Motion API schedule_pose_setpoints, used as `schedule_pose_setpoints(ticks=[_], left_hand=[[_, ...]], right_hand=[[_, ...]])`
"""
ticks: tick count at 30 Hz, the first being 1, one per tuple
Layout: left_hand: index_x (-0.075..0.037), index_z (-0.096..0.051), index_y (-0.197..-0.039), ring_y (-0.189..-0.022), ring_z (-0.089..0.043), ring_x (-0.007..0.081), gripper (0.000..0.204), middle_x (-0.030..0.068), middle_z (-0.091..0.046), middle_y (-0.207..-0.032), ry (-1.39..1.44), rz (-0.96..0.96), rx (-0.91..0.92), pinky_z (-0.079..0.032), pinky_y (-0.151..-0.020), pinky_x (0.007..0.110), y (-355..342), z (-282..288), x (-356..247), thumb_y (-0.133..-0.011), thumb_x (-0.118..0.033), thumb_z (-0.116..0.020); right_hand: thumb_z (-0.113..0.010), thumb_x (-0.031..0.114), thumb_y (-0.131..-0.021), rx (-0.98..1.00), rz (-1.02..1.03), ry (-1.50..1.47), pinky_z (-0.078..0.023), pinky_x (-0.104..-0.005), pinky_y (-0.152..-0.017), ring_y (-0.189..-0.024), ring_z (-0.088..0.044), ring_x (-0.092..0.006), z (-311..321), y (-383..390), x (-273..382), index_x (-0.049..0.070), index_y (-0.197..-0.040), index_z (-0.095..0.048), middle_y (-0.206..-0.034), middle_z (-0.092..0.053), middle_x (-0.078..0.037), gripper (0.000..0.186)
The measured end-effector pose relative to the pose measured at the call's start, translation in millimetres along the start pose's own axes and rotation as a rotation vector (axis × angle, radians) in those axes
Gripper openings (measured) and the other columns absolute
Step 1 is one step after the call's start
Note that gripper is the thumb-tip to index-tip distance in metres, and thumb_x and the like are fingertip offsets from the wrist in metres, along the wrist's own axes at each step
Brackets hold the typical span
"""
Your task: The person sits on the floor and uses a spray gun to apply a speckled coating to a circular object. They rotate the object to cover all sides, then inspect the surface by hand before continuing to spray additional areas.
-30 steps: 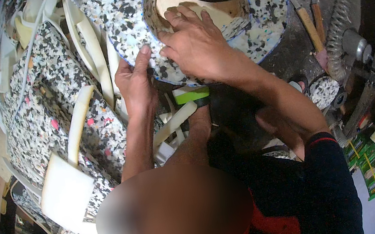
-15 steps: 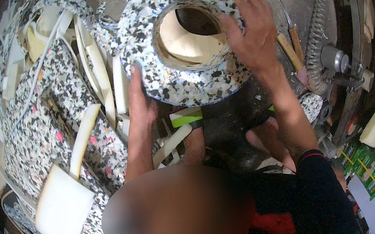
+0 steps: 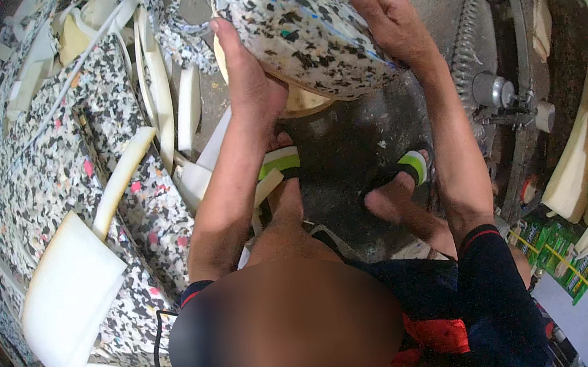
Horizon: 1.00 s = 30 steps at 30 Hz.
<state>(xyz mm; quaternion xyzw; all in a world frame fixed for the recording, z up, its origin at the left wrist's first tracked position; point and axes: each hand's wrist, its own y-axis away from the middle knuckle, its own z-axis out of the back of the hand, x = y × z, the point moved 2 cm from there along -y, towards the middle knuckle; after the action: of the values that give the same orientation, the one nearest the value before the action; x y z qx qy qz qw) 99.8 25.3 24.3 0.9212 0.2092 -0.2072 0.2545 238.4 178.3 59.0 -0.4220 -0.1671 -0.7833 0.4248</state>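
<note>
A thick ring of speckled black-and-white foam [image 3: 304,28] is tilted up at the top middle, its outer side toward me. The hole of the ring is turned out of sight. My left hand [image 3: 249,68] grips its left edge, thumb up along the side and palm beneath. On the right side my right hand [image 3: 391,22] holds the foam, index finger stretched along the upper face; its other fingers are partly hidden. Below the ring a pale, wood-coloured round piece [image 3: 305,101] shows in part.
At left lies a large speckled foam block [image 3: 37,166] under white foam offcuts [image 3: 73,295]. A ribbed hose [image 3: 467,25] and a metal machine part [image 3: 492,88] stand at right, near pale foam strips [image 3: 576,169] and green packets [image 3: 559,253]. My sandalled feet are below the ring.
The ring has tipped from lying face-up, hole showing, to standing tilted with its side toward me. My left hand has moved up and right, and my right hand has shifted up along the ring.
</note>
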Motion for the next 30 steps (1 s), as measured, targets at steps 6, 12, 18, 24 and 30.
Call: schedule_pose_setpoints(ticks=[6, 12, 18, 24, 30], left_hand=[[-0.004, -0.041, -0.135, -0.113, -0.063, 0.0289, 0.06, 0.0177, -0.06, -0.122, -0.147, -0.241, -0.044, -0.054, -0.095, 0.047, -18, -54, 8, -0.102, -0.054, -0.047], [-0.003, -0.042, -0.133, -0.099, -0.066, 0.0228, 0.056, 0.0151, -0.061, -0.114, -0.415, -0.188, 0.149, -0.058, -0.082, 0.039, -24, -91, -2, -0.1, -0.047, -0.055], [-0.003, -0.043, -0.135, -0.099, -0.061, 0.0177, 0.052, 0.0134, -0.061, -0.117, -0.76, -0.55, 0.24, -0.052, -0.085, 0.032, -32, -85, -8, -0.099, -0.035, -0.06], [-0.002, -0.041, -0.133, -0.104, -0.064, 0.0266, 0.071, 0.0189, -0.065, -0.113, -0.878, -0.634, 0.227, -0.05, -0.09, 0.039, -45, -80, -22, -0.091, -0.055, -0.064], [0.002, -0.047, -0.132, -0.1, -0.06, 0.0177, 0.057, 0.0129, -0.062, -0.115, -0.906, -0.708, 0.257, -0.049, -0.089, 0.033, -41, -79, -26, -0.095, -0.038, -0.066]], right_hand=[[-0.06, 0.044, -0.098, -0.08, -0.012, -0.075, -0.045, -0.0345, -0.101, -0.12, -0.06, -0.0251, 32, -4, 32, 0.009, -0.136, -0.06, -0.128, -0.066, -0.017, 0.052], [-0.059, 0.04, -0.098, -0.224, -0.171, -0.231, -0.047, -0.0289, -0.092, -0.103, -0.059, -0.0117, 43, 4, 45, 0.003, -0.136, -0.059, -0.115, -0.07, -0.008, 0.053], [-0.056, 0.035, -0.099, -0.367, -0.109, -0.251, -0.049, -0.0307, -0.089, -0.099, -0.064, -0.0153, 22, -12, 46, -0.001, -0.129, -0.062, -0.107, -0.073, -0.015, 0.047], [-0.055, 0.031, -0.099, -0.444, 0.038, -0.151, -0.051, -0.0332, -0.089, -0.101, -0.07, -0.0265, 17, -28, 51, -0.003, -0.127, -0.062, -0.108, -0.07, -0.027, 0.046], [-0.059, 0.018, -0.096, -0.507, 0.306, 0.296, -0.054, -0.041, -0.082, -0.091, -0.07, -0.0361, 6, -38, 51, -0.003, -0.119, -0.063, -0.106, -0.068, -0.026, 0.032]])
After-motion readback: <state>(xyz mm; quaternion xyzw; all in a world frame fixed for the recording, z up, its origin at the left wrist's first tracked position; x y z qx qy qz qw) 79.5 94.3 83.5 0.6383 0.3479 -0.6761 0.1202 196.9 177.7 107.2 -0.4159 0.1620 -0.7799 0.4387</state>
